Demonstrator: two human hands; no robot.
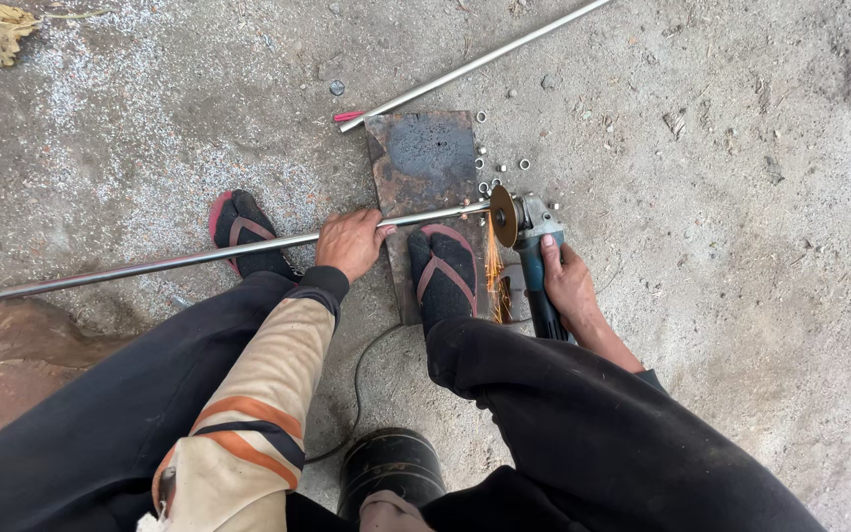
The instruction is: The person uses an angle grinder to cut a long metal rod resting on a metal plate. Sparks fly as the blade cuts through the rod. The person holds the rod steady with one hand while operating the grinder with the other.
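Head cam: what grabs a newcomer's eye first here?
The orange sparks at centre, where the angle grinder in the right hand meets the end of a long steel rod. The left hand pins that rod on a rusty plate, with a sandalled foot right beside the sparks. Small cut rings lie beyond the disc.

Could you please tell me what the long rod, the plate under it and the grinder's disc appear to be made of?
The rod, held by the left hand, looks like bare steel: grey, smooth, with a dull shine. The plate seems to be steel too, rusty brown with a dark scorched patch. The disc on the grinder in the right hand looks like tan abrasive composite; sparks fly below it.
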